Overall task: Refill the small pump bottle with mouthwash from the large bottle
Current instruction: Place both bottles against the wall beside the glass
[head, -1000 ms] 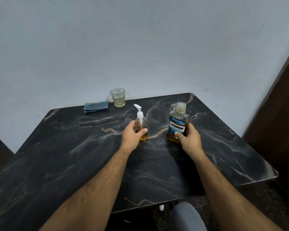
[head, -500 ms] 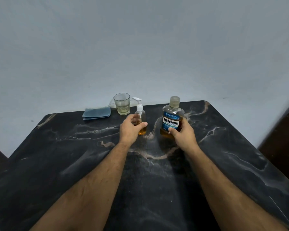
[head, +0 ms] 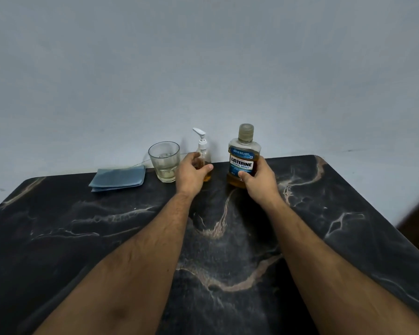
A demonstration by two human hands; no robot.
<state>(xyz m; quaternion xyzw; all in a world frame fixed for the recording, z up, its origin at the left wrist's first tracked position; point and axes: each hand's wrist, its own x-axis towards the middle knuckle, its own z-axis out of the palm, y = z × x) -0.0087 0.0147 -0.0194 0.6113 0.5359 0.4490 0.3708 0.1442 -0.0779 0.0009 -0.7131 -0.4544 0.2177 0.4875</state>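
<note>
Both hands still grip their upright bottles: left [head: 190, 174] pump bottle [head: 203, 158], right [head: 260, 178] mouthwash bottle [head: 243, 155]

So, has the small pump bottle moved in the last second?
Yes. Gripped by the left hand, the small pump bottle went away from the person, now level with the glass, close beside it.

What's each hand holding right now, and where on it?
Left hand grips the pump bottle around its body; right hand grips the mouthwash bottle around its lower body.
</note>
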